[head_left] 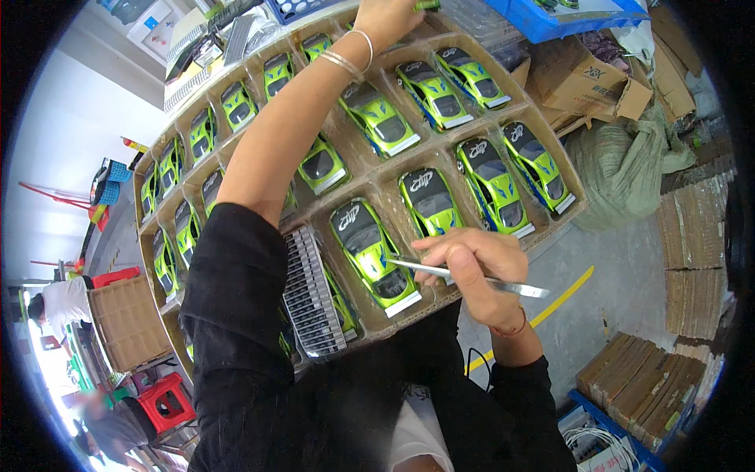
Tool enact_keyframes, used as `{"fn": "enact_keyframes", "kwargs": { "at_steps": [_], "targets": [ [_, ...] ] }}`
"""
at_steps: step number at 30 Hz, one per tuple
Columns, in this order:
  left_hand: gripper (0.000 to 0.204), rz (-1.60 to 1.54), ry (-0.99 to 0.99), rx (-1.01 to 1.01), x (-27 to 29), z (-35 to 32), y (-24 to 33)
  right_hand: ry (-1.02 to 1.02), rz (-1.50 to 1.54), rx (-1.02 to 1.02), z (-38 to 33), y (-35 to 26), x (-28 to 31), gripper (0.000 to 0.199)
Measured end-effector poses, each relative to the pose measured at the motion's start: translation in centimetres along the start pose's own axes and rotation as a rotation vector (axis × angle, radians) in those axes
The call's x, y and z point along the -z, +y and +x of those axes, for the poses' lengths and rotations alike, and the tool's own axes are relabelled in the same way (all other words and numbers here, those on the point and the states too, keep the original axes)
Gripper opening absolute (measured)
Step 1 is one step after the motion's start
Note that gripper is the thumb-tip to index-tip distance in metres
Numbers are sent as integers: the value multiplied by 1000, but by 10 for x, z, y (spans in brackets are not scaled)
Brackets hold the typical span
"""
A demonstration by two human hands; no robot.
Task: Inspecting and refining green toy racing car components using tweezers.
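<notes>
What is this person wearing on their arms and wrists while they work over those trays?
Both arms come out of a black top with short sleeves, so the forearms are bare and no gloves are worn. The left hand has two thin silvery bangles around its wrist. The right hand has a thin red cord bracelet at its wrist. No rings or watch can be made out.

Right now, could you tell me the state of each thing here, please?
Left hand: stretched to the tray's far edge, grip hidden.
Right hand: pinching metal tweezers.
Cardboard tray: compartments filled with green toy car bodies.
Grey parts strip: lying in the near compartment.
</notes>
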State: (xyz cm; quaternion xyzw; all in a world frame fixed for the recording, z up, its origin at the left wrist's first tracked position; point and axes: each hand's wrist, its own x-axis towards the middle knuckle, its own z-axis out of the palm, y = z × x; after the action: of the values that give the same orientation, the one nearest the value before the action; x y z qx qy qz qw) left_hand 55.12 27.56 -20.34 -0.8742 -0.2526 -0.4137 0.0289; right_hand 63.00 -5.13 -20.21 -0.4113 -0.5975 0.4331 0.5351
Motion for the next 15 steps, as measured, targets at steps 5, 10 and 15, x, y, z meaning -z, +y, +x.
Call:
{"fn": "enact_keyframes", "kwargs": {
  "at_steps": [5,10,15],
  "targets": [
    [38,-314,57,366,67,-16,4,14,41,-66,-12,12,-14,22],
    [39,-415,142,222,214,-114,66,-48,53,-66,-22,20,-38,24],
    [45,-348,10,649,320,-230,138,-69,148,-202,-39,-4,-103,31]
  ]
}}
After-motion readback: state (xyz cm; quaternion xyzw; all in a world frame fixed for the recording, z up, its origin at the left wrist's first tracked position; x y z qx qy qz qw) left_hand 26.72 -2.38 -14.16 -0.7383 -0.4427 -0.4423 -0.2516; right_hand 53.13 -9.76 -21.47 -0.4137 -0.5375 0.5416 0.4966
